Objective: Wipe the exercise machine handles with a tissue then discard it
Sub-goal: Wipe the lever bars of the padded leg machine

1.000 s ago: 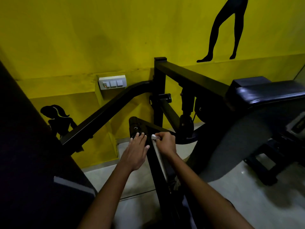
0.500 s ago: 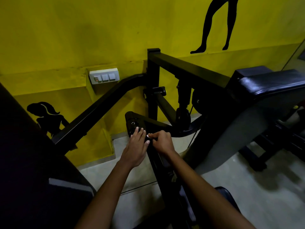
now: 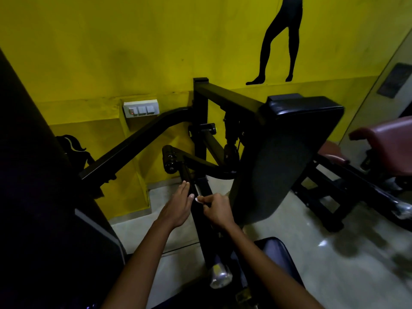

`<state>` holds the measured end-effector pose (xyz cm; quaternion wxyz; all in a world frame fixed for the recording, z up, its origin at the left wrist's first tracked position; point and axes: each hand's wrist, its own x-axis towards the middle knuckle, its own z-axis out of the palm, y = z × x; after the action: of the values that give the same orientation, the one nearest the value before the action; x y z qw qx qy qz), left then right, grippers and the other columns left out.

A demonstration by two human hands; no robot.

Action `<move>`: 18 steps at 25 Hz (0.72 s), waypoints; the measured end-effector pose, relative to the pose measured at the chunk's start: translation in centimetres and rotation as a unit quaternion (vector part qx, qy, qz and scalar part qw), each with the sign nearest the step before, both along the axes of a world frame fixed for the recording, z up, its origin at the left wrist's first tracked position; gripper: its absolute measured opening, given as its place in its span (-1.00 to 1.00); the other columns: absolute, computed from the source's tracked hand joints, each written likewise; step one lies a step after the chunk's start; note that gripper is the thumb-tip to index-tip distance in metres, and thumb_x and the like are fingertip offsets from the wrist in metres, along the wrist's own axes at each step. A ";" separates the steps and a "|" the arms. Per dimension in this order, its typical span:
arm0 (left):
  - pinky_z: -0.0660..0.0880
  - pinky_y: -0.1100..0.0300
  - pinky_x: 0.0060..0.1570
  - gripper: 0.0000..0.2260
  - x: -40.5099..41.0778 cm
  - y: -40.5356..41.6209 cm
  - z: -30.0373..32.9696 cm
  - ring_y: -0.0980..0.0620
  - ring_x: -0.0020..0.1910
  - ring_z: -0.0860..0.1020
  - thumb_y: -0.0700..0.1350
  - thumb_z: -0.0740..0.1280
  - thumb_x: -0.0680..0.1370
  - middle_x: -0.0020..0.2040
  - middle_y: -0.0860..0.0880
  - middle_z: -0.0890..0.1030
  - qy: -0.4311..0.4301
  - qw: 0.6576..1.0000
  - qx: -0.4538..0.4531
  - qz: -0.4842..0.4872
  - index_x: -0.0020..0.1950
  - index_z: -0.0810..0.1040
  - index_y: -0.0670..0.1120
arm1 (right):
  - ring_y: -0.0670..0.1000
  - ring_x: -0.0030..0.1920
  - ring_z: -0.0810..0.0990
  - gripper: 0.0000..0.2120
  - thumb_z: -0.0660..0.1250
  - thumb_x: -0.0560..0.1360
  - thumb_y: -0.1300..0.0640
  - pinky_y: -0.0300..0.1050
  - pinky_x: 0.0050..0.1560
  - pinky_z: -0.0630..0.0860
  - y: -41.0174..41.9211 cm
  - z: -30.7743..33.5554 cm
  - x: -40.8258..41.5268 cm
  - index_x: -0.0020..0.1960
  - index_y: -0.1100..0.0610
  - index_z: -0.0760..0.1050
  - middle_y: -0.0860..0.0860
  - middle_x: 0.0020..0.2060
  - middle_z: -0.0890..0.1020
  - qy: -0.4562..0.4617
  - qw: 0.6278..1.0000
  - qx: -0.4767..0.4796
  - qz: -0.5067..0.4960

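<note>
Against the black handle (image 3: pixel 201 210), the right hand (image 3: pixel 215 211) pinches a tissue (image 3: pixel 197 199), light, soft, easily torn; the left hand (image 3: pixel 178 207) rests flat, fingers straight.

1. A single head-worn wide-angle camera gave the only view, so no second view shared any part of the scene.
2. It looked forward and steeply down from above the person's two bare forearms, which entered from 6 o'clock.
3. It faced the painted yellow wall (image 3: pixel 111 52), which filled the frame from 9 to 1 o'clock.
4. It sat close to the black steel exercise machine frame (image 3: pixel 200 103) at centre, with the black padded rest (image 3: pixel 307 112) toward 2 o'clock.
5. The pale glossy floor (image 3: pixel 323 253) spread toward 4 o'clock; straight edges bowed near the frame borders.
</note>
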<state>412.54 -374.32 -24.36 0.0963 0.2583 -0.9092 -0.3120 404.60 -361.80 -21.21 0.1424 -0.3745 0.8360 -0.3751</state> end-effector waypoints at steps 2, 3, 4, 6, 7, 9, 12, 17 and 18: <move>0.06 0.13 0.47 -0.52 0.9 1.6 0.4 0.05 0.54 0.03 0.00 0.01 0.67 0.57 -0.03 0.01 -0.006 1.000 -0.008 0.003 0.56 0.03 -0.12 | -0.08 0.16 0.58 -0.72 0.29 0.50 0.28 -0.26 0.24 0.45 2.2 0.3 1.3 0.20 0.16 0.56 0.06 0.12 0.63 0.009 1.000 -0.003 0.015; 0.07 0.16 0.45 -0.52 1.4 2.2 0.5 0.05 0.54 0.03 0.00 0.01 0.67 0.58 -0.03 0.01 -0.010 1.000 -0.012 0.003 0.56 0.03 -0.11 | -0.08 0.16 0.58 -0.71 0.29 0.50 0.29 -0.28 0.23 0.44 3.2 0.5 1.9 0.20 0.17 0.56 0.07 0.12 0.63 0.011 1.000 -0.005 0.020; 0.08 0.17 0.43 -0.52 1.8 2.8 0.5 0.05 0.54 0.04 0.01 0.00 0.67 0.58 -0.02 0.01 -0.015 1.000 -0.014 0.003 0.56 0.03 -0.11 | -0.08 0.16 0.58 -0.71 0.29 0.49 0.30 -0.28 0.23 0.44 4.1 0.6 2.4 0.20 0.18 0.56 0.07 0.13 0.63 0.012 1.000 -0.007 0.021; 0.09 0.16 0.43 -0.52 2.7 4.0 0.7 0.04 0.54 0.05 0.01 0.00 0.67 0.57 -0.02 0.02 -0.022 1.000 -0.016 0.009 0.56 0.03 -0.10 | -0.08 0.16 0.58 -0.70 0.29 0.49 0.31 -0.26 0.22 0.46 5.6 0.7 3.3 0.20 0.17 0.56 0.06 0.13 0.63 0.015 1.000 -0.014 0.020; 0.09 0.14 0.43 -0.52 3.1 4.5 0.8 0.04 0.54 0.04 0.01 -0.01 0.67 0.57 -0.03 0.03 -0.026 0.999 -0.018 0.010 0.56 0.03 -0.11 | -0.09 0.16 0.58 -0.70 0.29 0.49 0.31 -0.22 0.22 0.47 6.4 0.7 3.8 0.20 0.17 0.56 0.06 0.13 0.63 0.018 1.000 -0.016 0.020; 0.08 0.12 0.46 -0.52 3.9 5.6 1.1 0.04 0.54 0.03 0.01 -0.01 0.67 0.57 -0.05 0.05 -0.036 0.999 -0.028 0.006 0.56 0.03 -0.12 | -0.08 0.16 0.58 -0.70 0.29 0.49 0.32 -0.17 0.22 0.50 7.5 0.6 4.6 0.20 0.15 0.56 0.06 0.13 0.63 0.027 0.999 -0.022 0.018; 0.09 0.11 0.46 -0.52 4.6 7.0 1.6 0.02 0.54 0.03 0.01 0.00 0.67 0.57 -0.06 0.06 -0.047 0.998 -0.042 0.001 0.56 0.05 -0.14 | -0.08 0.14 0.60 -0.70 0.29 0.49 0.32 -0.15 0.19 0.52 9.2 0.8 5.6 0.17 0.14 0.58 0.05 0.11 0.65 0.033 0.999 -0.025 0.016; 0.09 0.13 0.45 -0.53 5.0 8.7 2.0 0.00 0.54 0.05 -0.02 0.00 0.68 0.57 -0.09 0.07 -0.044 0.998 -0.050 0.006 0.55 0.05 -0.16 | -0.08 0.11 0.61 -0.70 0.28 0.46 0.33 -0.20 0.19 0.51 12.0 1.6 6.9 0.13 0.15 0.61 0.05 0.06 0.67 0.038 0.998 -0.025 0.036; 0.09 0.13 0.45 -0.53 5.1 8.9 2.1 0.00 0.54 0.06 -0.02 0.00 0.68 0.57 -0.09 0.07 -0.044 0.998 -0.053 0.007 0.55 0.06 -0.17 | -0.08 0.10 0.61 -0.71 0.28 0.45 0.34 -0.22 0.19 0.51 12.5 1.7 7.1 0.12 0.15 0.62 0.06 0.04 0.67 0.045 0.998 -0.028 0.044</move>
<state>417.59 -365.40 -22.30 0.0721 0.2726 -0.9259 -0.2516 411.72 -349.25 -19.51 0.1105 -0.4310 0.8133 -0.3749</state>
